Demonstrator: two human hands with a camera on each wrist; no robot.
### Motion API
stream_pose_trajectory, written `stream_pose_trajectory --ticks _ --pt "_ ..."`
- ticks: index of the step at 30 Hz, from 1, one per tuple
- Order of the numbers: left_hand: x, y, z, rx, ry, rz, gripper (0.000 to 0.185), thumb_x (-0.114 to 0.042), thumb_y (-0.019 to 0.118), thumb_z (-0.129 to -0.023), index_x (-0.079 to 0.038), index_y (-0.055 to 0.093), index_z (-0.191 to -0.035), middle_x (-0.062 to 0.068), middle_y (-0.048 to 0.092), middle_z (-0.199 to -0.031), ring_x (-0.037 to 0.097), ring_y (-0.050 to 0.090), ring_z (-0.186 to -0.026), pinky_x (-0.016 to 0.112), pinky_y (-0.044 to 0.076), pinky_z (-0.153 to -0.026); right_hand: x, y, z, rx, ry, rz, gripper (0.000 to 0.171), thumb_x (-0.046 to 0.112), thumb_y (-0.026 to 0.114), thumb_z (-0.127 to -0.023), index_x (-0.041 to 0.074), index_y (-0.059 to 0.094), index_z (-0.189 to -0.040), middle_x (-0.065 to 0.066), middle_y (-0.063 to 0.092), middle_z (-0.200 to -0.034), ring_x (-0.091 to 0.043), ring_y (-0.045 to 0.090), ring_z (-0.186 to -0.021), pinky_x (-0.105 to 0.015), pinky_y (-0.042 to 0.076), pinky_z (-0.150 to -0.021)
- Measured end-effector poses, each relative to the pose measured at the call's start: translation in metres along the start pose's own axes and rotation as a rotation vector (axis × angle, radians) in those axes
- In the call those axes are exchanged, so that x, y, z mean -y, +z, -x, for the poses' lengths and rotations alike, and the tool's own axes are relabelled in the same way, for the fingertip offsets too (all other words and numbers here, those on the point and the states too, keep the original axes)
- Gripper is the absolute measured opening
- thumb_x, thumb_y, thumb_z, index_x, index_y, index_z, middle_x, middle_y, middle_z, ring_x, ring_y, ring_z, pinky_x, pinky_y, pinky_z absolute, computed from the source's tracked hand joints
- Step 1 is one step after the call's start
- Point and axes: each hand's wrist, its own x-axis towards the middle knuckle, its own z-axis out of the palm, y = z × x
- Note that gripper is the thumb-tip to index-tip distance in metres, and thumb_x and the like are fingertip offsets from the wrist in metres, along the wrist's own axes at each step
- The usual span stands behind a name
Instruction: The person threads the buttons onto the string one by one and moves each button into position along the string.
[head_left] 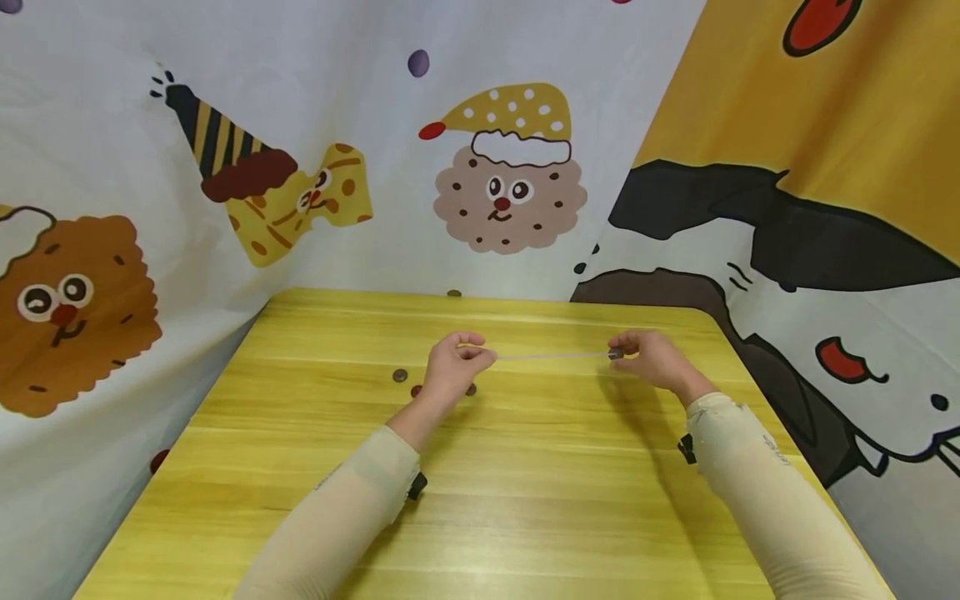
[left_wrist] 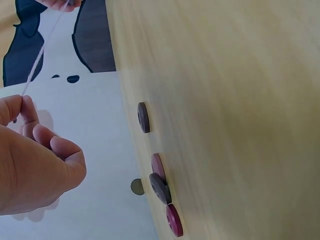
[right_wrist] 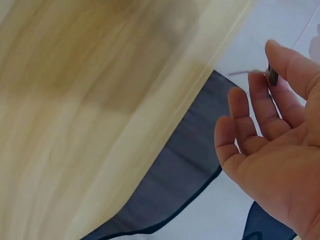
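Note:
A thin pale string [head_left: 551,357] runs nearly level and taut between the two hands, above the table. My left hand [head_left: 452,367] pinches one end of it between thumb and forefinger, the other fingers curved. At the other end, my right hand [head_left: 654,360] pinches a small dark button [right_wrist: 273,76] between thumb and fingertips; a short stretch of string leads away from it in the right wrist view. Below the left hand, dark buttons [left_wrist: 144,118] and reddish buttons [left_wrist: 174,221] lie on the table. In the head view the left hand and wrist partly hide this group.
The yellow wood-grain table [head_left: 525,500] reaches back to a printed cloth [head_left: 390,250] with cartoon figures, which hangs behind and beside it. Both forearms, in pale sleeves [head_left: 337,508], extend over the table from the front. Dark wrist mounts [head_left: 416,486] stick out at the cuffs.

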Motion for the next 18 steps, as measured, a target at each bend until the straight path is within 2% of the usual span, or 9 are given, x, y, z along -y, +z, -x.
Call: stream_pose_trajectory --ticks 4,7,10,12,15,18 --pt "0.003 0.001 0.0 0.004 -0.005 -0.038 0.026 -0.021 0.081 -0.097 -0.014 0.067 -0.117 0.007 0.075 -0.104 0.02 0.067 -0.085 0.031 0.051 -0.066 0.001 0.013 -0.003 0.049 -0.032 0.035 0.036 0.013 0.075 -0.1 0.0 0.07 -0.134 -0.018 0.075 -0.126 -0.042 0.065 -0.123 -0.061 0.052 -0.105" --pt "0.006 0.002 0.0 0.021 -0.015 -0.051 0.025 -0.021 0.08 -0.097 -0.013 0.067 -0.117 0.007 0.076 -0.103 0.014 0.058 -0.071 0.028 0.044 -0.057 0.0 0.03 -0.006 0.112 -0.038 0.035 0.034 0.011 0.078 -0.098 0.0 0.072 -0.13 -0.015 0.076 -0.121 -0.035 0.069 -0.114 -0.052 0.056 -0.099" --pt "0.009 0.004 0.0 0.03 -0.021 -0.056 0.024 -0.019 0.079 -0.098 -0.012 0.067 -0.117 0.008 0.076 -0.103 0.02 0.059 -0.073 0.028 0.044 -0.058 -0.003 0.041 -0.008 0.144 -0.03 0.012 0.033 0.012 0.081 -0.096 0.001 0.073 -0.127 -0.013 0.077 -0.117 -0.028 0.07 -0.106 -0.046 0.058 -0.093" --pt "0.01 0.005 0.001 0.031 -0.024 -0.062 0.025 -0.019 0.08 -0.097 -0.012 0.067 -0.117 0.009 0.075 -0.104 0.028 0.065 -0.083 0.029 0.047 -0.063 -0.007 0.042 -0.008 0.16 -0.026 0.0 0.041 0.013 0.081 -0.096 0.001 0.069 -0.134 -0.015 0.075 -0.122 -0.031 0.07 -0.111 -0.048 0.058 -0.097" --pt "0.011 0.006 0.001 0.031 -0.031 -0.079 0.025 -0.02 0.08 -0.097 -0.012 0.067 -0.116 0.008 0.075 -0.104 0.038 0.069 -0.1 0.029 0.049 -0.068 -0.011 0.032 -0.006 0.143 -0.006 -0.038 0.053 0.019 0.076 -0.101 0.0 0.059 -0.148 -0.023 0.067 -0.14 -0.042 0.062 -0.13 -0.058 0.052 -0.109" --pt "0.011 0.007 0.0 0.034 -0.028 -0.087 0.024 -0.02 0.08 -0.097 -0.011 0.067 -0.116 0.008 0.075 -0.105 0.033 0.069 -0.098 0.03 0.05 -0.069 -0.012 0.01 -0.003 0.051 0.033 -0.13 0.055 0.027 0.064 -0.11 -0.001 0.051 -0.155 -0.028 0.057 -0.152 -0.049 0.053 -0.14 -0.064 0.045 -0.115"
